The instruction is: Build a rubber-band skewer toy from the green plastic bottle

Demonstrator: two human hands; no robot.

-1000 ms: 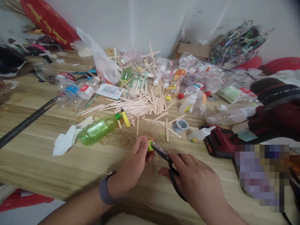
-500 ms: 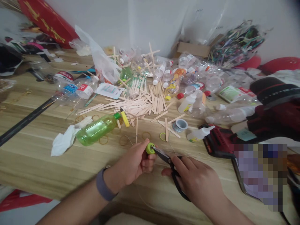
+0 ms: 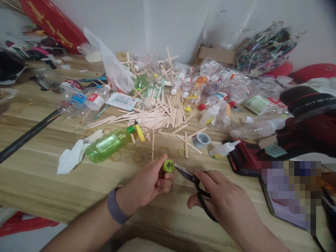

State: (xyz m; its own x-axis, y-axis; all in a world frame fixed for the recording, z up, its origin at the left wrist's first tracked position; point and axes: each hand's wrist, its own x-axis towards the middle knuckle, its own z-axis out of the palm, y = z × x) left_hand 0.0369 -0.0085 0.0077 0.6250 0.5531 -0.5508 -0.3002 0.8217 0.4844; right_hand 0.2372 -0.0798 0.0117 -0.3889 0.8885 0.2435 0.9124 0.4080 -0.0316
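Observation:
My left hand [image 3: 151, 180] grips a green bottle cap [image 3: 168, 166] between thumb and fingers, its dark-marked top facing me. My right hand [image 3: 223, 196] is closed around the black handles of a pair of scissors [image 3: 189, 176]. The blades look closed, and their tip points at the cap's right edge, very near it; I cannot tell whether they touch. A thin wire runs behind my hands. Beyond my left hand lies a green plastic bottle [image 3: 110, 144] on its side, next to a yellow-handled tool [image 3: 140, 132].
Wooden craft sticks [image 3: 154, 120] lie heaped in the middle of the table. Clear bottles [image 3: 238, 92] crowd the back. On the right are a wire spool [image 3: 202, 140], a glue bottle [image 3: 223, 149], a red and black power drill [image 3: 296, 129] and a blurred-out phone-like device [image 3: 288, 196].
The scissor tip has drawn back from the cap's top to its right side, as my right hand moved slightly right. The cap still sits in my left hand.

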